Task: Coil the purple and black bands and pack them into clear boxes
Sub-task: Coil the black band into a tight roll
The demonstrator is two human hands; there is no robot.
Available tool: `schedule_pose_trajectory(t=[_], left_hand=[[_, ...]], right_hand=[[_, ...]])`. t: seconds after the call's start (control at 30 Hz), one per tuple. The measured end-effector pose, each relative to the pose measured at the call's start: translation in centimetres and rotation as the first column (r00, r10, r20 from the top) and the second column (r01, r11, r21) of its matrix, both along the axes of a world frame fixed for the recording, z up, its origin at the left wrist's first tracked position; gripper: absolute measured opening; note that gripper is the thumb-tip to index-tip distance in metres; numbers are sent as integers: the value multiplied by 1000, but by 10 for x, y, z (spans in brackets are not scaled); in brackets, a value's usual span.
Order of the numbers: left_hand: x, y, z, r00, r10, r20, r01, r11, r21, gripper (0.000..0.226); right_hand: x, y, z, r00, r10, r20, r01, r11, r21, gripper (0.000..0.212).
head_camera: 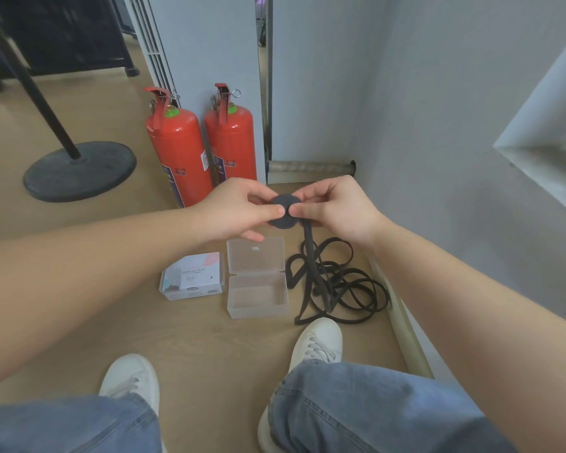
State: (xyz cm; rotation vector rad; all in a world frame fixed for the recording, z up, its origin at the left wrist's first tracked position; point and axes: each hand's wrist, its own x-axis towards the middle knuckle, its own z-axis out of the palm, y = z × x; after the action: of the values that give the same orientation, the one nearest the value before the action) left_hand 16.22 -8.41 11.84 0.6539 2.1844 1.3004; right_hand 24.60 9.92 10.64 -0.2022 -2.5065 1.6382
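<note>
Wood-look floor (pixel 209 348) carries everything. At far left sits a round black stand base (pixel 79 171). Two red fire extinguishers (pixel 177 152) stand side by side against the grey wall, their labels too small to read.

A long flat black band (pixel 340 289) lies in a loose tangle on the floor at the right, just beside an open frosted clear plastic box (pixel 258 310) with its lid laid back. Left of that box, touching it or nearly so, lies a closed clear plastic box (pixel 193 276) whose printed card reads "…OSMETIC PUFF".

One end of the band rises to a tight black coiled disc (pixel 284 210) held above the boxes. The left hand (pixel 239 210) and right hand (pixel 337 207) each keep a narrow grip on it, thumb and fingers pinching the disc from opposite sides.
</note>
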Motion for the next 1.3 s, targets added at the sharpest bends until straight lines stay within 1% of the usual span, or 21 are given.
schedule_pose_trajectory(t=[0.07,0.1,0.17,0.27,0.33,0.37,0.43,0.5,0.57,0.6,0.7,0.77,0.83,0.9,0.93,1.0,1.07,1.13,1.17,1.23,1.3], left_hand=[[-1,-1,5,979,-22,-201,6,996,-84,17],[-1,-1,8,960,-39,-276,10,994,-109,16],[-2,0,11,922,-103,-374,43,985,-166,14],[-4,1,12,872,-183,-454,72,965,-252,15],[-5,1,10,883,-163,-440,62,970,-235,12],[-7,0,8,899,-145,-412,58,975,-216,11],[-9,-2,5,943,-97,-317,49,987,-154,9],[-8,-3,1,982,-19,-186,11,999,-47,12],[-5,-3,-2,997,39,-72,-37,999,25,13],[-3,-2,-3,998,44,-53,-42,999,31,11],[0,-1,-4,993,24,-118,-26,999,-19,11],[1,-2,-2,973,-19,-228,2,997,-76,17],[2,-3,3,923,-85,-374,31,989,-148,15],[3,-3,8,881,-130,-455,42,980,-197,11],[2,-3,9,877,-129,-463,38,979,-201,10],[-1,-3,7,892,-91,-443,10,983,-181,9],[-4,-4,2,933,-22,-360,-23,993,-120,7],[-3,-6,-5,975,38,-221,-45,999,-26,3],[0,-6,-8,987,45,-156,-44,999,13,1],[3,-6,-13,997,34,-71,-30,998,54,1],[4,-6,-15,996,37,-80,-34,999,30,4]], right_hand=[[-1,1,3,1000,26,8,-27,968,251,11],[-1,1,4,999,38,10,-39,944,326,14],[-1,-1,8,999,54,2,-51,923,383,18],[-1,-3,8,998,57,-29,-42,922,385,15],[-1,-4,6,998,38,-43,-21,939,342,11],[-1,-4,5,999,30,-38,-18,958,285,11],[0,-3,1,1000,27,-1,-26,994,107,15],[1,0,-3,998,36,43,-35,999,-37,18],[3,2,-7,996,52,67,-45,995,-92,16],[3,3,-8,996,49,70,-43,995,-88,15],[2,4,-6,998,20,66,-23,999,43,11],[0,3,-1,998,31,56,-44,966,254,5],[0,-2,6,997,70,46,-83,888,452,2],[0,-7,11,995,96,42,-103,833,544,5],[0,-8,12,995,93,38,-99,835,542,5],[-1,-7,11,998,67,22,-69,901,428,6],[-1,-1,6,999,47,27,-51,984,170,14],[1,4,-1,997,64,54,-60,995,-77,20],[1,5,-4,995,73,67,-63,988,-142,21],[2,5,-8,994,75,81,-60,983,-172,17],[1,5,-8,994,65,82,-55,992,-114,13]])
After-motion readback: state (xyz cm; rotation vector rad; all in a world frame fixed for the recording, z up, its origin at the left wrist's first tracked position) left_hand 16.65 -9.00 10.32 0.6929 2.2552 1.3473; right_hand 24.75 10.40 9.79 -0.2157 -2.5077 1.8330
